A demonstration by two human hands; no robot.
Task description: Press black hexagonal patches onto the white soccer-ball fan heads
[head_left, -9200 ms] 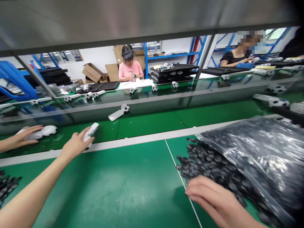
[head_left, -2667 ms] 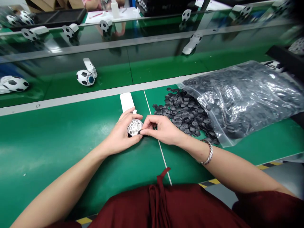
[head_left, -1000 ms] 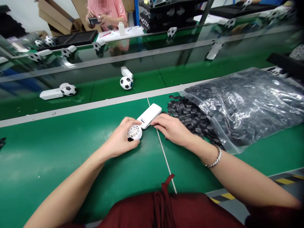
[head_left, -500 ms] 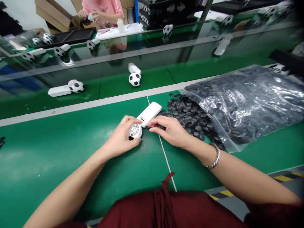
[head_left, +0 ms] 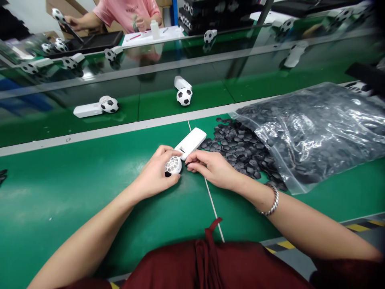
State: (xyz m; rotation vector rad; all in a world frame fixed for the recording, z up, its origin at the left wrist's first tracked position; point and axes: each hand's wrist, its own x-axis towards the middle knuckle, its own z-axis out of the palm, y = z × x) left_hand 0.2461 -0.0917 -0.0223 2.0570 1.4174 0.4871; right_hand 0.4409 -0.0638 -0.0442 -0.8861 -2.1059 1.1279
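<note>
My left hand (head_left: 158, 174) is wrapped round the white ball-shaped head of a small hand-held fan (head_left: 182, 154), whose white handle points up and right on the green bench. My right hand (head_left: 210, 168) pinches a small black piece against the ball's right side; the piece is almost hidden by the fingertips. A loose heap of black pentagon pieces (head_left: 237, 144) lies just right of my right hand, spilling from a clear plastic bag (head_left: 313, 128).
Beyond a white strip runs a green conveyor belt (head_left: 210, 94) carrying two finished football fans (head_left: 183, 92) (head_left: 99, 107). More fans line the far ledge. A person in a pink top (head_left: 126, 12) works across the line. A few black pieces (head_left: 2, 176) lie at the left edge.
The fans on the belt have drifted to the right. My right hand has come from the black pieces to the ball. The person opposite has reached an arm out to the left.
</note>
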